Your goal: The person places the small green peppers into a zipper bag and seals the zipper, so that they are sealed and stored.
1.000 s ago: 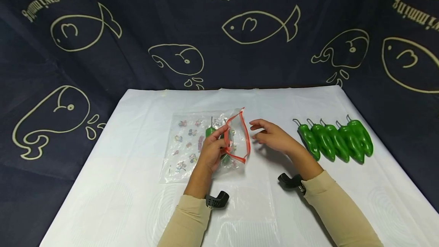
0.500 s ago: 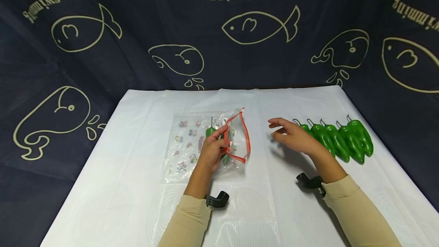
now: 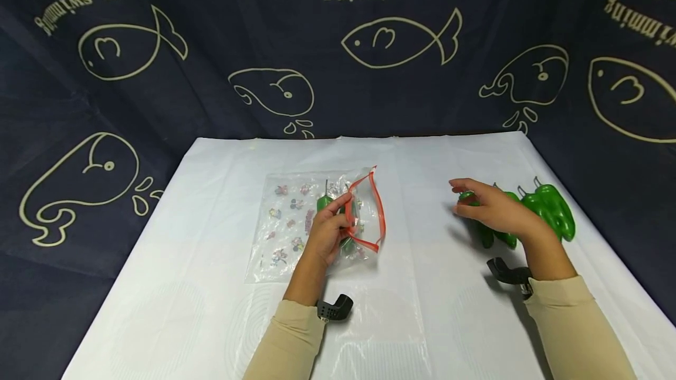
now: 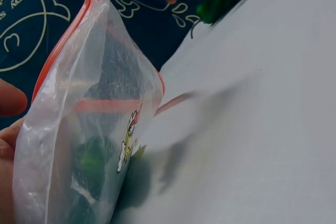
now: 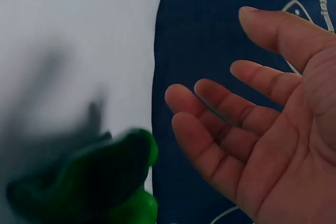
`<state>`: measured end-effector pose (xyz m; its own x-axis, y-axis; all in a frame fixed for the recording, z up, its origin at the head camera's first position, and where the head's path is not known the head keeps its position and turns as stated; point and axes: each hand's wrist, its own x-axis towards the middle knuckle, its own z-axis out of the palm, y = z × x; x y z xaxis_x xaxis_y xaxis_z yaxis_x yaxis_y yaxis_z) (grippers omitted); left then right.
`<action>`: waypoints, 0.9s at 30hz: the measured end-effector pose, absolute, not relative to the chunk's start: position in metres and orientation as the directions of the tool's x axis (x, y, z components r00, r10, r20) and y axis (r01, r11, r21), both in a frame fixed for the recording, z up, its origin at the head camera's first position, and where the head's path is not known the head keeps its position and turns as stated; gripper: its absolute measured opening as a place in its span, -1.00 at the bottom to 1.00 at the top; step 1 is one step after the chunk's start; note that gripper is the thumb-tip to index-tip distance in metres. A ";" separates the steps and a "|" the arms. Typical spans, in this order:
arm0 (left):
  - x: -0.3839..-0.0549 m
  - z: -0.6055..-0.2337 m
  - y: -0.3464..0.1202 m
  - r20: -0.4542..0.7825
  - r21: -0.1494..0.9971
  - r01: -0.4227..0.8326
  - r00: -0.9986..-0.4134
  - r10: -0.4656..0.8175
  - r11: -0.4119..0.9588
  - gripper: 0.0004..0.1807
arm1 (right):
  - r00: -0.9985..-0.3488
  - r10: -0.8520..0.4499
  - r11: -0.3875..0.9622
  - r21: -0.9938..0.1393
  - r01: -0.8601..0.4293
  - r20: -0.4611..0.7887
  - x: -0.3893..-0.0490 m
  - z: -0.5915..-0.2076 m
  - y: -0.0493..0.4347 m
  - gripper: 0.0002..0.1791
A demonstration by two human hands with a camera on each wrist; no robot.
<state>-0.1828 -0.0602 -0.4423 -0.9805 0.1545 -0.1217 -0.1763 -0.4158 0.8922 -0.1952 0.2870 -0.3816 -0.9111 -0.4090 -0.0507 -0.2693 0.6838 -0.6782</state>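
My left hand (image 3: 326, 232) grips the near side of a clear zip bag (image 3: 271, 221) with cartoon prints and a red zip edge, holding its mouth open to the right. Green peppers (image 3: 324, 200) show inside the bag, partly covered by my fingers. In the left wrist view the bag (image 4: 73, 93) stands up with a blurred green shape in it. My right hand (image 3: 496, 210) hovers over the left end of a row of shiny green peppers (image 3: 554, 207), its fingers loosely bent and holding nothing. Seen from the right wrist, the peppers (image 5: 79, 187) lie below the open fingers.
A white cloth covers the table (image 3: 174, 239), with a clear sheet (image 3: 380, 321) along its front. Behind it hangs a dark blue curtain (image 3: 296, 10) with fish and whale drawings. Black cameras (image 3: 335, 308) are worn on both wrists.
My right hand has moved right, from beside the bag's mouth to over the pepper row, covering some of it. The left hand and bag have stayed in place.
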 end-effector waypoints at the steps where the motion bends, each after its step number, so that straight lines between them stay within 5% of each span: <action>1: -0.183 -0.442 -0.060 -0.122 0.891 -0.177 -0.980 0.156 -0.418 -0.20 | -0.915 -0.401 0.690 -0.673 -0.266 -0.051 -0.195 -0.382 0.290 -0.36; 27: -0.183 -0.444 -0.058 -0.118 0.897 -0.168 -0.982 0.144 -0.409 -0.19 | -0.946 -0.313 0.825 -0.518 -0.226 -0.086 -0.193 -0.397 0.315 -0.22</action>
<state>-0.1834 -0.0584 -0.4435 -0.9824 0.1444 -0.1185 -0.1683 -0.4094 0.8967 -0.1926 0.3149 -0.3972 -0.9460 -0.3128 -0.0857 -0.2259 0.8252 -0.5178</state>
